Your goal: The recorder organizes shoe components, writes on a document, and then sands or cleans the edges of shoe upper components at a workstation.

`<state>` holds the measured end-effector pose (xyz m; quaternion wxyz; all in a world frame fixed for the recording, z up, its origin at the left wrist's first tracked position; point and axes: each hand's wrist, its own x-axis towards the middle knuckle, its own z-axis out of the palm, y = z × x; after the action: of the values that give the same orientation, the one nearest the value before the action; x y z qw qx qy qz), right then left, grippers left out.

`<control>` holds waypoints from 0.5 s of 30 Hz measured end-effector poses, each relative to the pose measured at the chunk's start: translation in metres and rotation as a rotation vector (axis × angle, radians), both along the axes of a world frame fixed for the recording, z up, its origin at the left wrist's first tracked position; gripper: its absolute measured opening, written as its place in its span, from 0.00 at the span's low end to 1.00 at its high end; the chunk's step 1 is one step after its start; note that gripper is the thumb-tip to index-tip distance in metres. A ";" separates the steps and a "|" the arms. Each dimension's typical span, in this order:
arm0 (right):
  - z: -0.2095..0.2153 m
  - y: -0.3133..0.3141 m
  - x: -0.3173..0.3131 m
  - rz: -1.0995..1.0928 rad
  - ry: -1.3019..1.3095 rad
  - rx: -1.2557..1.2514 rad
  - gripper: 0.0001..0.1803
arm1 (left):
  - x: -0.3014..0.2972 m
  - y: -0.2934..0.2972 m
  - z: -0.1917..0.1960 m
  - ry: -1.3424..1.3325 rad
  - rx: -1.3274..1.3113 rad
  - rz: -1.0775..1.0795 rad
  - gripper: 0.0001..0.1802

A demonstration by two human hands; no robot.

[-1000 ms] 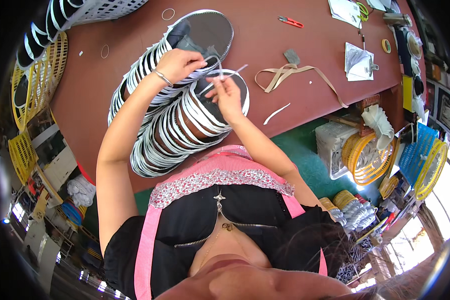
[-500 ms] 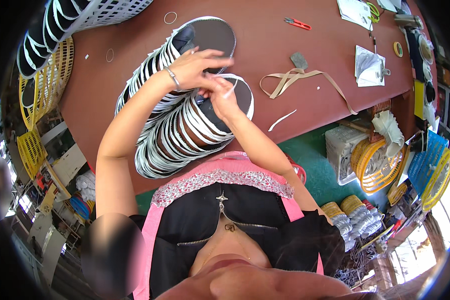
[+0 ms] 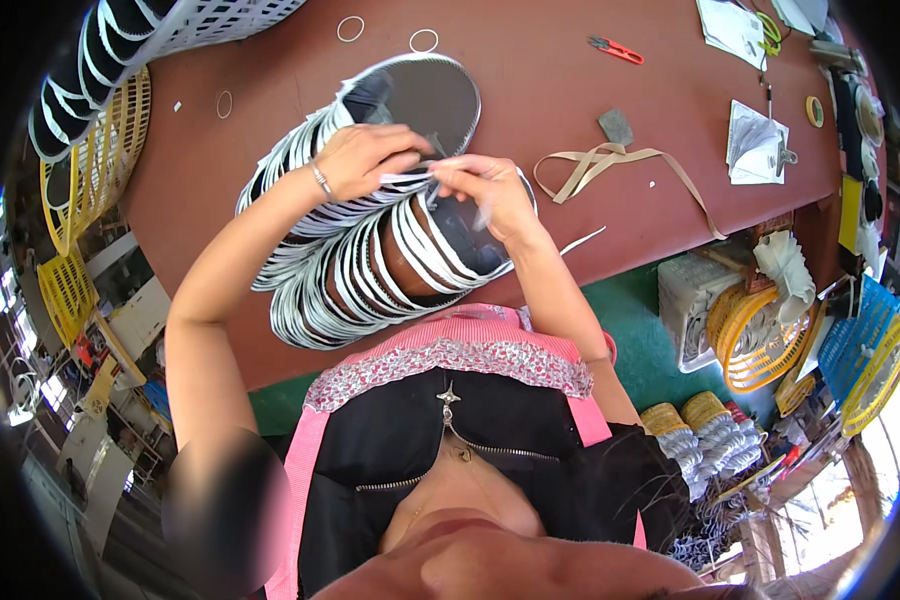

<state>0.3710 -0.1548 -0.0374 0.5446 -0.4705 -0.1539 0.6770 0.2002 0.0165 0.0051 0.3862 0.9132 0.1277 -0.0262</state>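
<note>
Two long rows of nested dark shoe uppers with white edging lie slantwise on the brown table. The far row [image 3: 445,95] ends in a rounded dark piece, and the near row [image 3: 345,300] lies closer to my body. Over the rows, my left hand [image 3: 365,160] curls its fingers at a white-edged upper; its fingertips are partly blurred. My right hand [image 3: 490,195] pinches the white edge of that upper between thumb and fingers, close to my left fingertips. A thin rubber band [image 3: 423,41] lies just beyond the far row.
On the table [image 3: 530,100] lie red thread snips [image 3: 616,50], a beige ribbon [image 3: 580,170], a grey square piece [image 3: 615,127], a clipped paper pad [image 3: 757,145] and a white strip [image 3: 583,240]. Yellow baskets [image 3: 95,160] stand left; crates and another yellow basket [image 3: 760,340] stand right.
A rubber band now lies beyond the far row where none was. My hands have drawn apart from their overlap, the left one moving back left, and now meet at a white edge.
</note>
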 end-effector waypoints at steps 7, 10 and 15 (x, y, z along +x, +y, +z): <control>-0.006 0.004 -0.022 -0.209 -1.299 0.425 0.09 | 0.033 0.016 -0.020 0.414 -0.378 -0.121 0.14; -0.012 0.011 -0.025 -0.312 -1.311 0.478 0.12 | 0.043 0.021 -0.021 0.577 -0.721 -0.088 0.12; -0.016 0.006 -0.018 -0.336 -1.108 0.534 0.11 | 0.036 0.032 -0.035 0.479 -0.796 0.053 0.11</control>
<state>0.3529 -0.1492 -0.0532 0.5816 -0.6166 -0.5003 0.1768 0.2359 0.0490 -0.0298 0.6669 0.6584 0.2164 -0.2737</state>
